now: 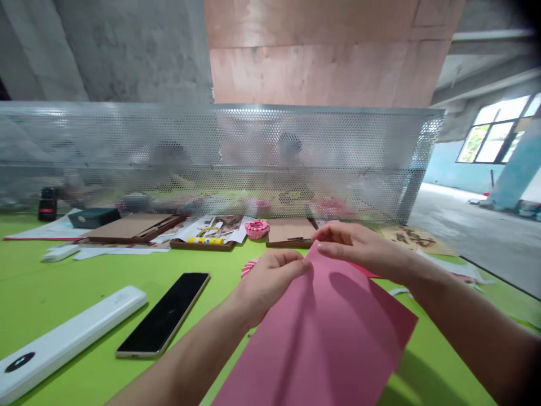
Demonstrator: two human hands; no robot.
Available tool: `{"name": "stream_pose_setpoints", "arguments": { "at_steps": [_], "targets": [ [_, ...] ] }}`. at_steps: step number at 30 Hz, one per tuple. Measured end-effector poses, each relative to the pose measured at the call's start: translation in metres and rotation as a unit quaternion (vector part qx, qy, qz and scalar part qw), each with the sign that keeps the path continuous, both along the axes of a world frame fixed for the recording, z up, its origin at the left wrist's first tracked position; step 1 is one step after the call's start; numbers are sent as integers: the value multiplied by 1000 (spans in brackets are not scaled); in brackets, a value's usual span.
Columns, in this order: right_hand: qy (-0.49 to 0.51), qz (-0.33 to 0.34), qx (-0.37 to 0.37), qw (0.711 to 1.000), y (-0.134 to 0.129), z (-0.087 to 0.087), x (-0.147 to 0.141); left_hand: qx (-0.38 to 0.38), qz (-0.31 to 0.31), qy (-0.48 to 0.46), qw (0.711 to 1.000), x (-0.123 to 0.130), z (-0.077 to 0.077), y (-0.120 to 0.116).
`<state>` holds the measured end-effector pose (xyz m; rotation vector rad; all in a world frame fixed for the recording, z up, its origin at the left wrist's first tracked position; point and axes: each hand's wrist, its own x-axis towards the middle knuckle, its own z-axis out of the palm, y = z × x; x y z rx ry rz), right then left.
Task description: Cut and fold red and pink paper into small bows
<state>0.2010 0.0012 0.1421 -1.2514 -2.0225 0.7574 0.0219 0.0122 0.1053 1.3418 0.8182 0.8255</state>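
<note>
Pinched in your left hand (pixel 270 282), the pink sheet (pixel 333 332) slants over the green table (pixel 105 268); whether your right hand (pixel 361 248) grips its corner is unclear. Probably light, easily creased: hold its edges.

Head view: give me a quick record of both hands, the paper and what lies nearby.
Left hand: pinches the pink paper near its far corner
Right hand: at that corner, grip unclear
Pink paper: slanted above the green table
Phone: on the table, left of the left hand, screen dark
White bar: left of the phone
</note>
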Motion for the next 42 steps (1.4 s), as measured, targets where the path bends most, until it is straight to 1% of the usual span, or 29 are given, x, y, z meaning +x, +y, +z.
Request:
{"name": "stream_pose_setpoints", "arguments": {
  "at_steps": [2, 4, 6, 8, 12, 14, 17, 21, 25, 28, 30, 31, 33, 34, 35, 36, 38, 39, 40, 41, 42],
  "targets": [
    [34, 61, -59, 996, 1, -4, -5, -4, -15, 3, 1000, -1, 1, -2],
    [54, 79, -77, 992, 1, -7, -7, 2, -26, 15, 1000, -4, 1, -4],
    [55, 56, -70, 994, 1, -9, -5, 26, -27, 36, 999, -9, -2, -5],
    [61, 14, -63, 996, 2, -7, 1, 49, -19, 63, 997, -16, -6, -6],
    [85, -60, -68, 992, 4, -3, 20, 48, -8, 95, 994, -32, -12, -11],
    [87, -87, -76, 989, 5, -2, 29, 62, -11, 94, 994, -40, -14, -13],
    [106, -110, -102, 983, 6, -2, 38, 85, -19, 83, 993, -48, -15, -15],
    [114, -129, -120, 978, 7, -3, 42, 58, -54, 89, 993, -57, -15, -17],
    [105, -148, -110, 977, 7, -2, 46, 62, -34, 111, 991, -65, -18, -20],
    [94, -167, -86, 978, 5, 0, 51, 54, -21, 124, 991, -74, -23, -19],
    [90, -188, -69, 976, 2, 4, 55, 76, -6, 140, 987, -80, -23, -16],
    [88, -191, -59, 976, 0, 6, 56, 98, 12, 148, 984, -81, -21, -14],
    [69, -169, -25, 983, -6, 12, 54, 155, 61, 158, 973, -79, -13, -9],
    [47, -142, 5, 989, -10, 17, 50, 181, 80, 159, 967, -75, -8, -7],
    [16, -109, 44, 993, -13, 22, 45, 201, 84, 161, 963, -69, -2, -6],
    [-20, -76, 86, 993, -16, 27, 38, 218, 74, 165, 959, -62, 4, -6],
    [-84, -19, 153, 984, -20, 38, 23, 248, 34, 158, 955, -44, 14, -8],
    [-104, -5, 177, 979, -21, 43, 16, 246, -11, 151, 957, -35, 17, -9],
    [-120, 0, 195, 973, -21, 48, 11, 229, -72, 146, 960, -28, 18, -10],
    [-129, -4, 207, 970, -20, 51, 8, 209, -104, 140, 962, -21, 17, -11],
    [-129, -18, 223, 966, -18, 53, 8, 189, -116, 133, 966, -17, 15, -11]
  ]
}}
